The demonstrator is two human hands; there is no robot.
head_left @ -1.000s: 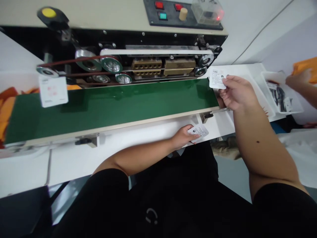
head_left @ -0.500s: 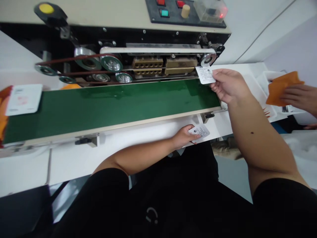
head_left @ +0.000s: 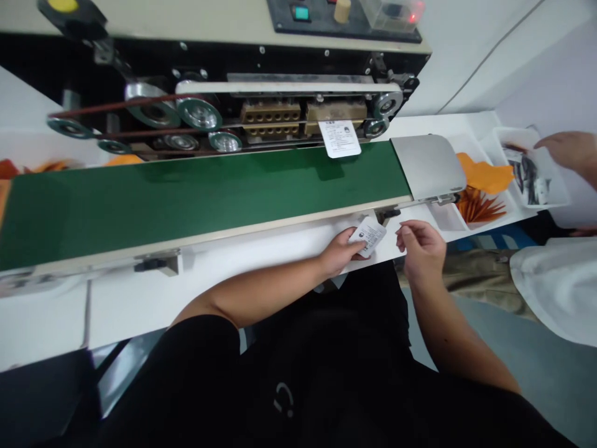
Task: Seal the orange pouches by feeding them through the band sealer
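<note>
My left hand (head_left: 347, 252) is closed on a small stack of white printed pouches (head_left: 369, 236), below the front edge of the conveyor. Just right of them, my right hand (head_left: 423, 249) holds nothing, its fingers loosely bent and a little apart. One white pouch (head_left: 341, 140) is in the band sealer (head_left: 205, 56), its top edge under the brass block and its printed body hanging over the green conveyor belt (head_left: 209, 186). Neither hand touches that pouch.
A metal plate (head_left: 429, 165) covers the belt's right end. Beyond it, white bins hold orange pouches (head_left: 480, 202) and dark packets (head_left: 529, 177). Another person's hand (head_left: 571, 152) is over the far bin. Small black knobs (head_left: 156, 264) stick out below the conveyor's front edge.
My right hand has let go of a pouch at the sealer and come down beside my left hand. That pouch has moved left. The pouch at the belt's left end is out of view.
</note>
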